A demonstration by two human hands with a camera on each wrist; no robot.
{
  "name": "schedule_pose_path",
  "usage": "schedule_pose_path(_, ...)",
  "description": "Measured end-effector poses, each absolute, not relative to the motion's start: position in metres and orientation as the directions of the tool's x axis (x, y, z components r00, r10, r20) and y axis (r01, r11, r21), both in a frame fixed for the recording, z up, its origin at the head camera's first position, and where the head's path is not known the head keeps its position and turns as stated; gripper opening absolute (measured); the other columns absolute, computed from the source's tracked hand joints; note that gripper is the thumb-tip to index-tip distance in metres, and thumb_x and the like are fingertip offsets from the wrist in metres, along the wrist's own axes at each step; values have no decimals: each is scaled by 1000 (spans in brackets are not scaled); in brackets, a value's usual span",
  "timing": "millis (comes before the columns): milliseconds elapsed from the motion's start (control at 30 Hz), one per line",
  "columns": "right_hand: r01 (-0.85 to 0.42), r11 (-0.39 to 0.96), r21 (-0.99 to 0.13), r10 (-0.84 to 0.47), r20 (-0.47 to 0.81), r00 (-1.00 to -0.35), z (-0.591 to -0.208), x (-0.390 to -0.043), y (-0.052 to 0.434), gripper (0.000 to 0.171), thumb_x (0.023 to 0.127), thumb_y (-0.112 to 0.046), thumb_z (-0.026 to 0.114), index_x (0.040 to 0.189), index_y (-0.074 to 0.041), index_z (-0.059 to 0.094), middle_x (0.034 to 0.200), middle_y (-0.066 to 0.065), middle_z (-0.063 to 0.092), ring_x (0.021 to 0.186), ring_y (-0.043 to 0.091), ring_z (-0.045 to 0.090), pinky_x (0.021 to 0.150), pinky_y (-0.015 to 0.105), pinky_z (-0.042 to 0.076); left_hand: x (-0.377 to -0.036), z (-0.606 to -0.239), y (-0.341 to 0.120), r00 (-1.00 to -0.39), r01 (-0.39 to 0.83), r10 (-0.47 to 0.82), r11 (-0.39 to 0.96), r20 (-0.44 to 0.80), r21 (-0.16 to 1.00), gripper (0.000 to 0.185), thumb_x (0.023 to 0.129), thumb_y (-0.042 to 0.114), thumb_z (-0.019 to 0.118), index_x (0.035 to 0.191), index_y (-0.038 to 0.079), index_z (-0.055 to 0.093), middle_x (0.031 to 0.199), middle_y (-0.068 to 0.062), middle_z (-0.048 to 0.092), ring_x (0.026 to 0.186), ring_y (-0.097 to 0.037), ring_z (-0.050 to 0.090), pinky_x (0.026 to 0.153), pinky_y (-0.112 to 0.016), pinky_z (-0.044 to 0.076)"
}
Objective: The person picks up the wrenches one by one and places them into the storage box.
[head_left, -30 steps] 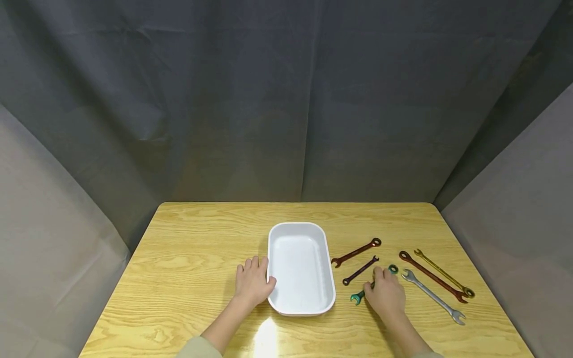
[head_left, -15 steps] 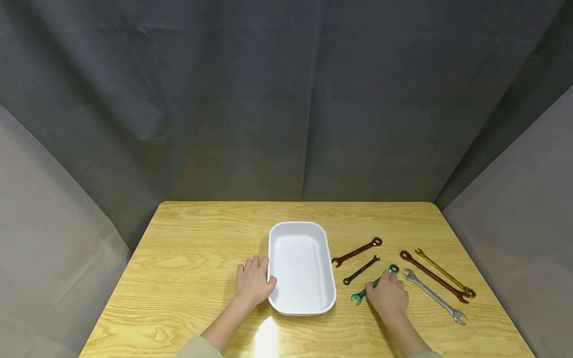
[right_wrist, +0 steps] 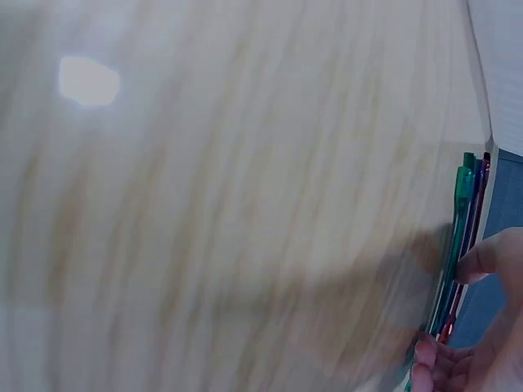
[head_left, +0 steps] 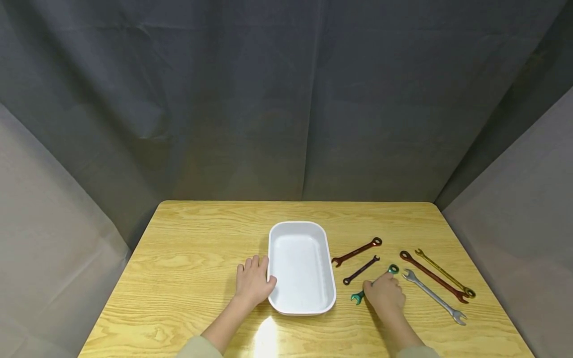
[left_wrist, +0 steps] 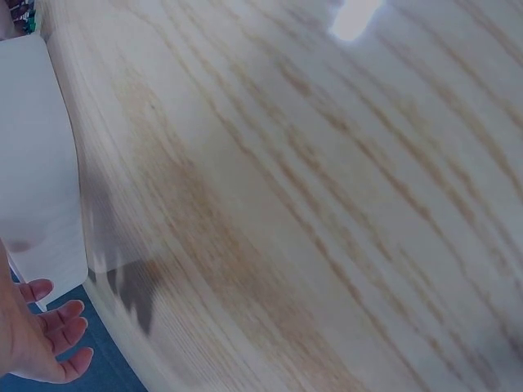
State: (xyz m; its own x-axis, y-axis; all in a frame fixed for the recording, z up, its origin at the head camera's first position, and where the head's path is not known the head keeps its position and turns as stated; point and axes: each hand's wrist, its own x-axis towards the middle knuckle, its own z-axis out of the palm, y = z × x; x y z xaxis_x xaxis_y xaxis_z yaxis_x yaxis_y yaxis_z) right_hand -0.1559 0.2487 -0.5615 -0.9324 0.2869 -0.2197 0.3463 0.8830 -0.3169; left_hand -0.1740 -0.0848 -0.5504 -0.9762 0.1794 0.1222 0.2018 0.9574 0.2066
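Observation:
A white rectangular tray (head_left: 301, 268) lies on the wooden table. In the head view my left hand (head_left: 253, 283) is at its left side, thumb over the rim and fingers along the outer wall. My right hand (head_left: 386, 294) grips a green combination wrench (head_left: 357, 297) around its shaft, which the hand partly hides; the open end and ring end (head_left: 393, 269) stay visible. In the right wrist view the thumb (right_wrist: 478, 263) and fingertips lie at the green wrench (right_wrist: 462, 196), which is close along the table.
Left of the right hand lie a purple wrench (head_left: 360, 270) and a dark red wrench (head_left: 356, 251), its open end near the tray. To the right are a silver wrench (head_left: 434, 296), a red wrench (head_left: 433, 276) and a gold wrench (head_left: 444, 273). Grey curtains (head_left: 241, 99) surround the table.
The right hand has shifted slightly along the green wrench, first right, then back left, and its fingers look more drawn in. The wrench, tray and left hand have hardly moved.

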Motion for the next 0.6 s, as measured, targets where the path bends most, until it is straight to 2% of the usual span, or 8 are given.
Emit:
schedule_pose_path(200, 404, 852, -332, 326, -266, -907, -563, -160, 244, 69, 87, -31, 42, 114, 30, 24, 97, 43, 45, 80, 48, 54, 59, 48, 47, -174, -551, -85, -978, 198, 178, 957, 108, 213, 50, 79, 38, 49, 121, 10, 52, 108, -12, 53, 93, -27, 46, 75, -42, 34)
schedule_pose_path(433, 451, 813, -370, 349, -311, -884, -563, -165, 241, 66, 87, -29, 42, 107, 30, 23, 65, 27, 51, 58, 32, 56, 44, 36, 43, -174, -551, -85, -978, 197, 177, 957, 110, 213, 49, 78, 38, 49, 118, 11, 52, 105, -11, 53, 90, -26, 46, 73, -42, 34)
schedule_pose_path(600, 467, 792, -393, 362, -314, -878, -562, -165, 238, 66, 88, -29, 44, 105, 31, 22, 56, 18, 49, 50, 25, 51, 41, 31, 40, -174, -551, -85, -977, 199, 177, 957, 116, 211, 48, 78, 38, 51, 117, 11, 52, 104, -11, 53, 89, -26, 46, 73, -42, 34)
